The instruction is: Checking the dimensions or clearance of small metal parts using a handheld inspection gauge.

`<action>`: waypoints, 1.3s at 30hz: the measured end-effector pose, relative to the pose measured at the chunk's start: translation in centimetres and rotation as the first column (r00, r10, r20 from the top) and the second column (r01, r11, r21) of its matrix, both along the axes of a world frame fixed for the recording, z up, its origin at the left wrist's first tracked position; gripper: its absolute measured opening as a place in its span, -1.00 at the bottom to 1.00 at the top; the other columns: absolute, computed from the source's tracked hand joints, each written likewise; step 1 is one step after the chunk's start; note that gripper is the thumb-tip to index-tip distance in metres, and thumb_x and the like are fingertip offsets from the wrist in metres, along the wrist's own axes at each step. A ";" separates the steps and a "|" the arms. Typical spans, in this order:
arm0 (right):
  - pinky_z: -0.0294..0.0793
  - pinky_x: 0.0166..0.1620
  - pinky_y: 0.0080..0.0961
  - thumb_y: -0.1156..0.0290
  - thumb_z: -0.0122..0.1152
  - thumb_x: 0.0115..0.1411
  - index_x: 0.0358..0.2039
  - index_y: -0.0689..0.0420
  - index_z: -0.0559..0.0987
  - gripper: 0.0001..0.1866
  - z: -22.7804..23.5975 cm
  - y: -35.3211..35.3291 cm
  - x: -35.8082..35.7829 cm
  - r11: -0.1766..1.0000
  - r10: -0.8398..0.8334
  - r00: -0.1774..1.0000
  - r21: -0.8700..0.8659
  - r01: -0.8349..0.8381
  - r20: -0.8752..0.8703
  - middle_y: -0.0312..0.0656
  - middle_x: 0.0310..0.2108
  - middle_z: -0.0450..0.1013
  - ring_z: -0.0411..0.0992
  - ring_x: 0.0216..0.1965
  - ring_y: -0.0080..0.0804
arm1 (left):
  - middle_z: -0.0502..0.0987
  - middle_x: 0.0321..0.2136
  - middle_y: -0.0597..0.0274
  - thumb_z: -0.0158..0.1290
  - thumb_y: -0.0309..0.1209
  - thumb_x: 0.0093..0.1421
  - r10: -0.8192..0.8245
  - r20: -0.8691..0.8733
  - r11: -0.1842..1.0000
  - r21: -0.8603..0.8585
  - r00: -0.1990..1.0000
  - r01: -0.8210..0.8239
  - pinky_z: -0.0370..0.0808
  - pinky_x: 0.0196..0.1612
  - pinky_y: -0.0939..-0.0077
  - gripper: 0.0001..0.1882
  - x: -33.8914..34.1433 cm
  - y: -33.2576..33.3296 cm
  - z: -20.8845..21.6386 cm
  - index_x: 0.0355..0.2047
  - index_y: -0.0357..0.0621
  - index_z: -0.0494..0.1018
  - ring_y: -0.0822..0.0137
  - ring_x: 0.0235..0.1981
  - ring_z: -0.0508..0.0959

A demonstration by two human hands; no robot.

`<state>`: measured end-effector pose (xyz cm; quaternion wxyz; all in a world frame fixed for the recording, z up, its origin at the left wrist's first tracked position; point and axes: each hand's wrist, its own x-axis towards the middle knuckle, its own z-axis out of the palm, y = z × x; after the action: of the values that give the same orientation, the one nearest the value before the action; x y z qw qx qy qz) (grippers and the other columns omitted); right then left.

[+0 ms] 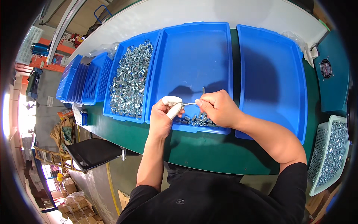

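Observation:
White coverings wrap the thumb and forefinger of my left hand [162, 115], which is closed in a pinch over the middle blue tray [194, 52]. A small shiny metal part, mostly hidden by the fingertips, is between them. My right hand [220, 109] is closed on a thin metal rod [190, 103]. The rod lies level, its left end at the part in my left fingers; whether it sits inside the part cannot be made out. Below both hands, several loose silver metal pieces [194, 121] lie along the tray's near edge.
A blue tray [105, 106] full of similar metal pieces stands at left, beside stacked blue baskets [95, 80]. Another blue tray [274, 78] is on the right. A pale green basket [317, 170] of metal pieces and a green machine [333, 82] with a fan are farther right.

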<state>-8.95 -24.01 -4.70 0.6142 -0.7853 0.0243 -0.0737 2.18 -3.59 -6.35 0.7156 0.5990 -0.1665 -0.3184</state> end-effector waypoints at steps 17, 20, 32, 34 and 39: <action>0.29 -0.51 -0.16 0.38 0.21 0.23 -0.63 0.20 0.52 -0.70 -0.6 0.5 -0.1 0.971 -0.053 0.987 -0.224 0.087 0.154 0.03 -0.67 0.40 0.36 -0.61 0.07 | 0.61 -0.47 0.20 0.13 -0.54 0.28 -0.075 0.041 0.996 0.042 0.996 0.073 0.44 -0.51 0.67 -0.94 -1.6 -1.3 1.1 -0.27 -0.17 0.46 0.48 -0.53 0.58; 0.29 -0.50 -0.15 0.39 0.20 0.23 -0.63 0.21 0.51 -0.70 -1.3 0.6 -0.4 0.946 0.005 0.970 -0.316 0.074 0.241 0.05 -0.65 0.41 0.36 -0.60 0.10 | 0.62 -0.48 0.18 0.12 -0.54 0.28 -0.121 0.053 0.990 0.079 0.991 0.117 0.46 -0.51 0.67 -0.94 -1.9 -1.8 0.9 -0.27 -0.14 0.46 0.47 -0.52 0.59; 0.24 -0.54 -0.43 0.34 0.11 0.31 -0.65 0.24 0.49 -0.61 0.7 0.6 -0.4 0.954 0.145 0.956 0.293 -0.066 -0.254 -0.20 -0.78 0.30 0.26 -0.68 -0.56 | 0.60 -0.42 0.24 0.17 -0.60 0.21 -0.014 0.548 0.999 0.032 0.837 -0.004 0.57 -0.32 0.59 -0.84 -3.1 -1.4 -0.1 -0.19 -0.22 0.49 0.44 -0.39 0.63; 0.24 -0.54 -0.44 0.34 0.10 0.32 -0.65 0.24 0.50 -0.61 0.0 0.7 -0.4 0.983 0.115 0.984 0.155 -0.093 -0.134 -0.19 -0.78 0.31 0.25 -0.68 -0.55 | 0.61 -0.43 0.25 0.18 -0.59 0.20 0.004 0.549 0.996 0.076 0.836 -0.054 0.56 -0.33 0.58 -0.89 -2.8 -0.8 0.3 -0.26 -0.22 0.53 0.47 -0.42 0.62; 0.30 -0.53 -0.54 0.33 0.01 0.41 -0.60 0.25 0.48 -0.58 0.3 -0.1 -0.1 0.996 -0.029 0.999 0.080 0.033 -0.043 -0.28 -0.72 0.37 0.33 -0.67 -0.61 | 0.62 -0.43 0.23 0.20 -0.50 0.23 0.327 0.615 0.862 0.117 0.718 -0.493 0.53 -0.29 0.54 -0.89 2.4 3.7 1.1 -0.24 -0.22 0.56 0.44 -0.43 0.58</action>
<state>-9.08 -24.07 -4.37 0.6434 -0.7609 0.0523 -0.0657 4.54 0.14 -5.22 0.5943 0.7808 -0.1909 0.0261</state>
